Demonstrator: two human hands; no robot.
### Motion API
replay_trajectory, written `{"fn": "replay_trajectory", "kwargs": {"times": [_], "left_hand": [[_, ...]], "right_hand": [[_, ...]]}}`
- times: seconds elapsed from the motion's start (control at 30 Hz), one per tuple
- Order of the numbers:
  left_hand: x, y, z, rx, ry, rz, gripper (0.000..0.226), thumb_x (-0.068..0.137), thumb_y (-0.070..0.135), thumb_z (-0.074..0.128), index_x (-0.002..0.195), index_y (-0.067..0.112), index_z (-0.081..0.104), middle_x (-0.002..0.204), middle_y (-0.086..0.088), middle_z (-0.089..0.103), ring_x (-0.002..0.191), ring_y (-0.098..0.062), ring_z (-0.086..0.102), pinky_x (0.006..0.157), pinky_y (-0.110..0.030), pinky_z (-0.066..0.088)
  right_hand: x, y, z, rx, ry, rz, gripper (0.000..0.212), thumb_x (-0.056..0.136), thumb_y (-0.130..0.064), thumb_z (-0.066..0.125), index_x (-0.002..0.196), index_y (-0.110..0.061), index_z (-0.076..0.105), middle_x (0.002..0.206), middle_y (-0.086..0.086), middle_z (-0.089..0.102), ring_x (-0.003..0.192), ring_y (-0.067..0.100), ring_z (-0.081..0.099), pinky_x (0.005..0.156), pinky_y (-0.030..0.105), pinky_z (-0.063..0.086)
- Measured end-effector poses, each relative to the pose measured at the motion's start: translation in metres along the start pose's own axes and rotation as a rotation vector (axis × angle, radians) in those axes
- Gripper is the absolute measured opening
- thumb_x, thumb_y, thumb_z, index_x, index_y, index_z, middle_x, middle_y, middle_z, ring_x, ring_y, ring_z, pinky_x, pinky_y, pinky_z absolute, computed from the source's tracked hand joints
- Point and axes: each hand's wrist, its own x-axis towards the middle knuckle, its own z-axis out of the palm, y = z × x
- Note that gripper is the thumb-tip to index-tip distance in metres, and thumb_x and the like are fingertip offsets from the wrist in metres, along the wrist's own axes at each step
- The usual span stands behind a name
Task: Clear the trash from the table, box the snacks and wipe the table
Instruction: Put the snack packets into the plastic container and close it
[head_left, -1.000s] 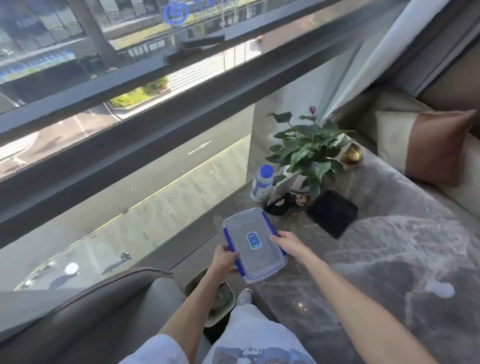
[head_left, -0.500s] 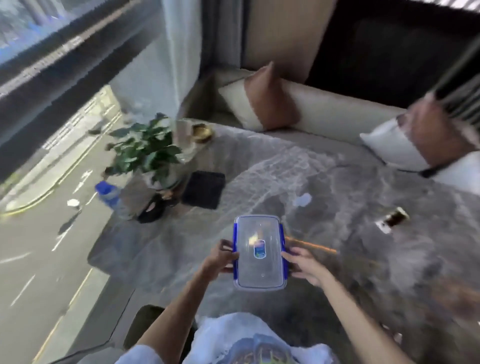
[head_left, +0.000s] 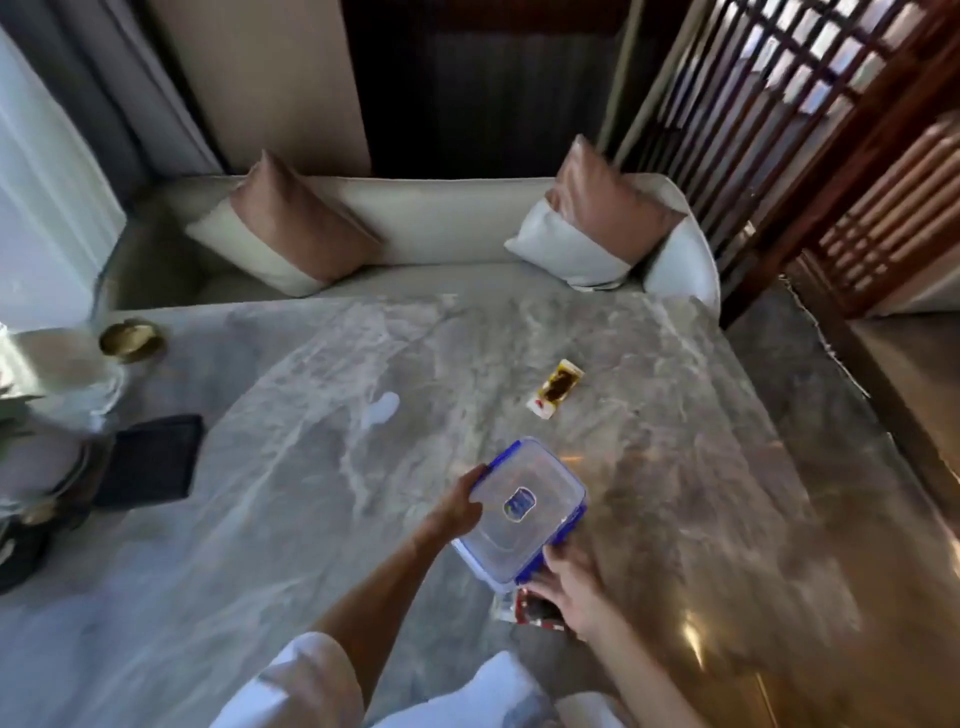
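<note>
Container (head_left: 522, 512), clear plastic with blue clip edges and lid on, is held between both my hands just above the desk (head_left: 322, 467). Left hand (head_left: 457, 506) grips the left long edge, fingers wrapped onto it. Right hand (head_left: 571, 587) is at the near right corner, fingers curled there; can't tell if they pinch the box or the dark red snack packet (head_left: 535, 610) lying under them, touching the box's near end. Second snack packet (head_left: 555, 389), brown with white ends, lies flat well beyond my fingers, up and right. White smear (head_left: 382, 408) sits beyond my left fingers; black square pad (head_left: 150, 462) is far to the left.

Handling guess: box looks empty, so light and rigid, but smooth plastic may slip; best held by the blue clip edges, not the flexy lid centre. Packets look thin, crinkly and light; pinch at a sealed end. Lid must come off before packing.
</note>
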Motion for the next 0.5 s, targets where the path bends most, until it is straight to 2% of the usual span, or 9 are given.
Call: {"fn": "replay_trajectory", "kwargs": {"times": [0.07, 0.13, 0.2, 0.27, 0.3, 0.43, 0.5], "left_hand": [[0.011, 0.009, 0.017, 0.112, 0.025, -0.001, 0.074, 0.062, 0.004, 0.041, 0.136, 0.008, 0.049, 0.136, -0.013, 0.054, 0.129, -0.025, 0.049, 0.100, -0.014, 0.032], [0.021, 0.011, 0.028, 0.268, 0.047, -0.006, 0.070, 0.070, -0.003, 0.046, 0.136, 0.021, 0.051, 0.138, -0.007, 0.056, 0.128, -0.025, 0.051, 0.104, -0.025, 0.036], [0.027, 0.011, 0.036, 0.363, 0.062, -0.024, 0.065, 0.078, -0.002, 0.048, 0.137, 0.026, 0.048, 0.139, -0.007, 0.055, 0.127, -0.027, 0.050, 0.105, -0.029, 0.036], [0.029, 0.010, 0.040, 0.405, 0.061, -0.026, 0.061, 0.082, 0.001, 0.049, 0.137, 0.027, 0.048, 0.139, -0.007, 0.055, 0.126, -0.028, 0.050, 0.106, -0.032, 0.038], [0.030, 0.010, 0.040, 0.414, 0.061, -0.025, 0.060, 0.083, 0.002, 0.050, 0.137, 0.027, 0.048, 0.138, -0.008, 0.055, 0.126, -0.029, 0.051, 0.106, -0.033, 0.038], [0.037, 0.009, 0.035, 0.427, 0.040, -0.019, 0.055, 0.086, 0.005, 0.050, 0.135, 0.028, 0.049, 0.136, -0.007, 0.056, 0.123, -0.029, 0.053, 0.105, -0.037, 0.041], [0.040, 0.010, 0.034, 0.406, 0.031, -0.038, 0.050, 0.088, 0.007, 0.050, 0.133, 0.026, 0.051, 0.134, -0.008, 0.058, 0.121, -0.030, 0.054, 0.103, -0.037, 0.043]], "right_hand": [[0.002, 0.007, -0.006, 0.076, 0.014, 0.046, 0.006, 0.097, -0.004, 0.047, 0.099, -0.006, 0.052, 0.090, 0.020, 0.067, 0.064, 0.028, 0.071, 0.051, 0.037, 0.060], [0.009, 0.014, -0.010, 0.132, 0.009, 0.086, 0.009, 0.098, -0.004, 0.046, 0.104, -0.004, 0.052, 0.106, 0.025, 0.062, 0.080, 0.031, 0.067, 0.056, 0.039, 0.061], [0.012, 0.019, -0.009, 0.170, -0.008, 0.118, 0.011, 0.097, 0.000, 0.046, 0.106, -0.001, 0.052, 0.106, 0.024, 0.062, 0.084, 0.030, 0.064, 0.072, 0.042, 0.059], [0.014, 0.022, -0.010, 0.201, -0.021, 0.133, 0.008, 0.095, 0.004, 0.047, 0.101, 0.003, 0.054, 0.100, 0.022, 0.063, 0.086, 0.029, 0.063, 0.092, 0.047, 0.050], [0.015, 0.022, -0.012, 0.208, -0.040, 0.134, 0.007, 0.094, 0.005, 0.049, 0.099, 0.004, 0.055, 0.101, 0.022, 0.062, 0.087, 0.029, 0.063, 0.095, 0.047, 0.047], [0.021, 0.020, -0.019, 0.166, -0.050, 0.152, 0.015, 0.090, 0.004, 0.057, 0.104, 0.008, 0.055, 0.115, 0.022, 0.059, 0.095, 0.028, 0.063, 0.090, 0.040, 0.054], [0.025, 0.019, -0.022, 0.137, -0.029, 0.151, 0.022, 0.089, 0.003, 0.059, 0.110, 0.007, 0.054, 0.116, 0.023, 0.059, 0.098, 0.029, 0.062, 0.095, 0.043, 0.051]]}}
